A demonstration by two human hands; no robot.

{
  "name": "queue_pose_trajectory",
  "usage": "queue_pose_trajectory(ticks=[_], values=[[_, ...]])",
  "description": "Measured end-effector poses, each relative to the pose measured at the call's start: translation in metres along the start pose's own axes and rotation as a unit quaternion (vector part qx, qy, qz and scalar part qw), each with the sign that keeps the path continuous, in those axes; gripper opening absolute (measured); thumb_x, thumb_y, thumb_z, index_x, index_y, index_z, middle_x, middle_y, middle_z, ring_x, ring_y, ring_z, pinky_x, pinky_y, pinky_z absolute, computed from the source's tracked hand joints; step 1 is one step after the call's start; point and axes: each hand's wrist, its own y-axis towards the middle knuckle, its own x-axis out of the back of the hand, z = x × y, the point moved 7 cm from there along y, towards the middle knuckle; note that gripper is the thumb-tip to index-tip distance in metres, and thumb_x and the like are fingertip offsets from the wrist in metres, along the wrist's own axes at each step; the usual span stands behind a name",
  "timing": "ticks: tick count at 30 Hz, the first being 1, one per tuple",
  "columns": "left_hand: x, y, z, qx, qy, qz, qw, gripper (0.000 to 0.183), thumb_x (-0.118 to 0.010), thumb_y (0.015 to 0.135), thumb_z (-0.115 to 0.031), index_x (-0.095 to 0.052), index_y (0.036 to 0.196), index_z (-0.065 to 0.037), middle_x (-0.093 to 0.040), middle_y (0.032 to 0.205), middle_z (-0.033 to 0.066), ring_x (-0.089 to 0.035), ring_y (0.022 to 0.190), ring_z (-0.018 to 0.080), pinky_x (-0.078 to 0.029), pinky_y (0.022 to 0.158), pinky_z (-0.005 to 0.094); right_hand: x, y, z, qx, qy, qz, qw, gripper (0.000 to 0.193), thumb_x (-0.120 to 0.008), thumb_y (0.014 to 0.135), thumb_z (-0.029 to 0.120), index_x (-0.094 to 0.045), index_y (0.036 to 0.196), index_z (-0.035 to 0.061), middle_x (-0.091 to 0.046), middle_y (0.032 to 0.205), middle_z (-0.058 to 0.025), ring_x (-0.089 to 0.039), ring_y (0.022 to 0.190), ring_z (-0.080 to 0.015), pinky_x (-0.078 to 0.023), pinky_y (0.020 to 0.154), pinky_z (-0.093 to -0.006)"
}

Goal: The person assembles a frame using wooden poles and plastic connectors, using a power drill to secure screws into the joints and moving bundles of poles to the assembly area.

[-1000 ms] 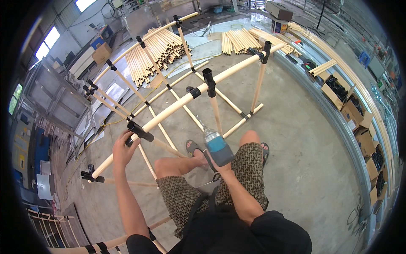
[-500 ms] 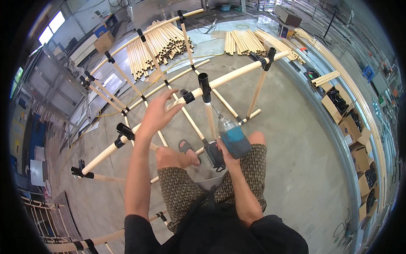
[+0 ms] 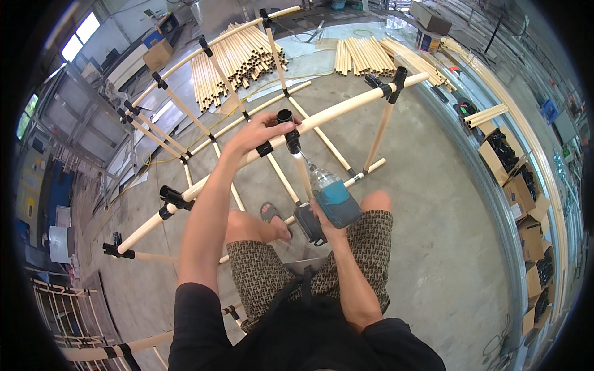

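My left hand [image 3: 258, 132] is closed on a black pipe joint [image 3: 292, 143], its thumb against the joint's upper end. That joint clasps a long cream rail [image 3: 346, 107] and meets an upright pipe below. In my right hand [image 3: 329, 226] is a cordless drill [image 3: 334, 196] with a blue and grey body and a clear front. Its bit points up at the lower part of the joint; whether the tip sits in a screw is too small to tell. The rail belongs to a pipe frame standing before me, with another black joint [image 3: 173, 197] farther left.
Bundles of cream pipes [image 3: 238, 62] lie on sheeting at the back, with a smaller pile [image 3: 364, 55] to their right. Open cardboard boxes [image 3: 500, 148] holding black bags line the right side. Lower frame pipes [image 3: 284, 179] cross the floor near my feet. Another frame [image 3: 148, 341] stands lower left.
My left hand has moved right along the rail, from open above it to a hold on the joint. The joint has tilted slightly leftward. The drill stays close beneath it.
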Motion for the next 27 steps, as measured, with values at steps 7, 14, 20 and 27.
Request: queue_pose_trajectory(ticks=[7,14,20,27], values=[[-0.001,0.011,0.013,-0.084,-0.033,0.048,0.995,0.060,-0.070,0.081,-0.056,-0.063,0.112,-0.005,-0.065,0.104,0.0028,-0.059,0.099,0.0134,-0.044,0.092,0.0302,0.001,0.003,0.010,0.046,-0.037,0.004,0.998,0.014,-0.071,0.086,0.014,-0.063,0.079,0.0044,-0.058,0.068,0.0016,-0.051,0.060,-0.0088,-0.041,0.055,-0.0263],[-0.003,0.015,0.016,-0.099,-0.041,0.072,0.992,0.068,-0.066,0.078,-0.065,-0.063,0.107,-0.004,-0.064,0.098,0.0033,-0.059,0.096,0.0143,-0.045,0.089,0.0310,0.008,0.008,0.026,0.129,-0.152,0.017,0.980,0.012,-0.073,0.084,0.013,-0.068,0.089,0.0027,-0.063,0.074,-0.0023,-0.058,0.067,-0.0111,-0.047,0.063,-0.0272],[-0.001,0.014,0.015,-0.100,-0.038,0.060,0.992,0.065,-0.064,0.080,-0.065,-0.063,0.102,-0.004,-0.064,0.094,0.0025,-0.058,0.093,0.0137,-0.045,0.086,0.0308,0.015,0.025,0.047,0.122,-0.080,0.062,0.987,0.024,-0.074,0.073,0.007,-0.065,0.094,-0.0010,-0.065,0.081,-0.0119,-0.063,0.072,-0.0235,-0.049,0.065,-0.0335],[0.000,0.017,0.019,-0.096,-0.028,0.051,0.994,0.059,-0.065,0.083,-0.062,-0.065,0.099,-0.005,-0.063,0.091,0.0016,-0.056,0.090,0.0133,-0.044,0.083,0.0300,0.001,0.007,-0.007,0.048,-0.031,0.043,0.997,0.012,-0.069,0.086,0.013,-0.066,0.089,0.0021,-0.065,0.078,-0.0041,-0.060,0.070,-0.0147,-0.047,0.063,-0.0300]])
